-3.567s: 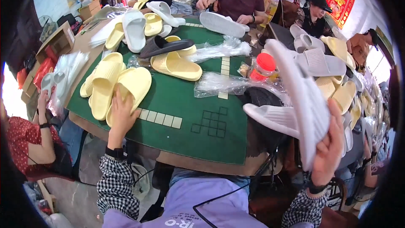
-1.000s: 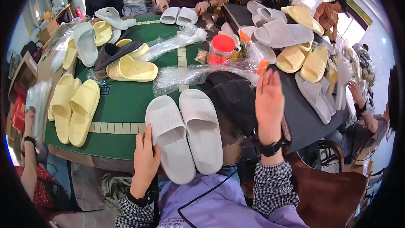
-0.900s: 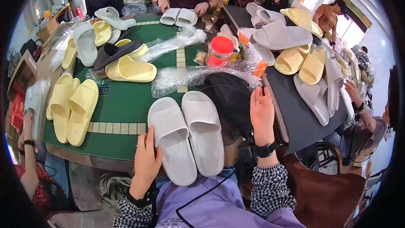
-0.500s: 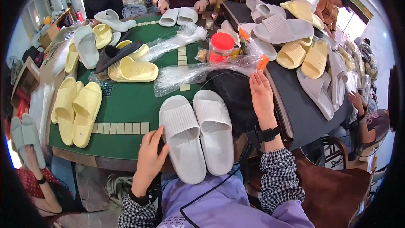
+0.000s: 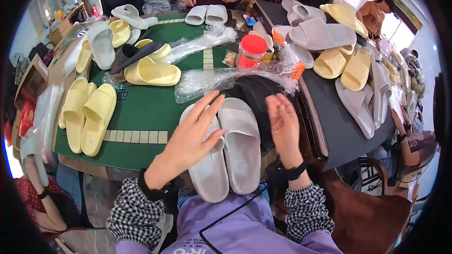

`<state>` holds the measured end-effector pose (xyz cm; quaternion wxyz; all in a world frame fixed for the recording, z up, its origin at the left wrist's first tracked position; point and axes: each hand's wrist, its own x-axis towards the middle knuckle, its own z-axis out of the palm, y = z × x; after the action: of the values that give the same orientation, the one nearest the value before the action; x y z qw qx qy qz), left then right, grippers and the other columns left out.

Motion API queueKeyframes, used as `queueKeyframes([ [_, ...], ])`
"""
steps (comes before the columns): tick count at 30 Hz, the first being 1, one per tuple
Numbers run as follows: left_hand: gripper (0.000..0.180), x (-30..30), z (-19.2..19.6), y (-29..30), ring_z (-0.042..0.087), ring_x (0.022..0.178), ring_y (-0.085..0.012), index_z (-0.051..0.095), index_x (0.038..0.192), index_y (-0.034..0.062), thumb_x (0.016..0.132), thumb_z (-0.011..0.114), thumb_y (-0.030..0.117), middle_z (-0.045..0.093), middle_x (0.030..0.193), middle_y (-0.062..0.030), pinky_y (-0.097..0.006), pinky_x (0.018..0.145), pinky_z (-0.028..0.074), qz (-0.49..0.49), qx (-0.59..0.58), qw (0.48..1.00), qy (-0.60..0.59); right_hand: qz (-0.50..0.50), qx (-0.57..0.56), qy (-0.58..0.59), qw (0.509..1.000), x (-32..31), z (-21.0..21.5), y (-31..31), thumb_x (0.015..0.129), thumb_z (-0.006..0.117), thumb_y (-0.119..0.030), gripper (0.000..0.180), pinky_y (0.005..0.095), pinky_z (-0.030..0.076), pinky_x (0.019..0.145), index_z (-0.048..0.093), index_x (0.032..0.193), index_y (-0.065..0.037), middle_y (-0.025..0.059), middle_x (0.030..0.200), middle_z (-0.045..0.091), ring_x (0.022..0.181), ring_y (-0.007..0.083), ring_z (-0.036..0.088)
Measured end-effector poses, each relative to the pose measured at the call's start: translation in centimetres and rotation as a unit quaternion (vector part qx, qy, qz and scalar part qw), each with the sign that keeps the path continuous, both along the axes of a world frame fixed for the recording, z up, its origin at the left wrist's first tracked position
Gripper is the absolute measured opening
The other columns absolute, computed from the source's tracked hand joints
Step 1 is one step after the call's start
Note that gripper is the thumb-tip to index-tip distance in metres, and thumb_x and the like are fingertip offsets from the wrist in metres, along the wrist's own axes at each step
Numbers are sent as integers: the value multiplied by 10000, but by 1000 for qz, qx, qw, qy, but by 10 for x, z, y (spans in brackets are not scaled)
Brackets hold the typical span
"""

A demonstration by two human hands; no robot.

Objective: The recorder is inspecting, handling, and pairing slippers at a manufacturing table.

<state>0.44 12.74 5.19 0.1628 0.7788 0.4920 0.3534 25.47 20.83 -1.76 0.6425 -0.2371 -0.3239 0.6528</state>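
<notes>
grey pair (image 5: 230, 148): at 6 o'clock of table (image 5: 141, 108), nearer us than earlier. our left hand (image 5: 190, 138) lay spread atop; right hand (image 5: 285, 129) hovered open at 3 o'clock, holding nothing. pairing looked complete.

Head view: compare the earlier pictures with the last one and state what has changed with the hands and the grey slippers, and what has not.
The grey slipper once held up in the right hand now lies beside its mate as a pair of grey slippers at the table's near edge. The left hand has left the yellow slippers and rests open on the left grey slipper. The right hand hovers open beside the pair. The yellow slippers, red-lidded jar and green table are unchanged.
</notes>
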Motion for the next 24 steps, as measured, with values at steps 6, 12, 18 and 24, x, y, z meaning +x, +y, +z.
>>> queueKeyframes([
  [6,627,20,-6,-4,595,855,-190,483,1455,100,864,665,-1,439,1464,-117,-308,752,523,-39,29,997,-55,159,44,-34,986,-33,31,-51,1000,454,-16,354,396,359,1168,451,1353,17,188,1421,496,1359,307,477],
  [12,243,-7,-13,-28,590,823,-109,658,1158,-17,1010,471,28,620,1095,-86,-273,757,498,-91,-232,878,-409,150,112,-90,978,-21,40,-64,998,448,29,321,389,305,1202,509,1313,27,179,1508,414,1428,293,395],
  [18,222,-34,-34,-52,532,748,-89,623,1180,-22,1039,490,85,661,1007,-67,-229,658,436,-21,-235,776,-585,131,23,-45,990,-8,32,-75,1039,440,-33,263,364,414,1134,504,1290,13,234,1459,467,1355,290,492],
  [24,308,-59,-44,-57,557,808,-85,588,1301,-27,1030,543,114,659,1068,-52,-221,723,471,-17,-86,682,-726,188,-26,-157,969,0,21,-80,1084,394,-164,277,330,510,1008,533,1250,7,221,1324,596,1225,283,612],
])
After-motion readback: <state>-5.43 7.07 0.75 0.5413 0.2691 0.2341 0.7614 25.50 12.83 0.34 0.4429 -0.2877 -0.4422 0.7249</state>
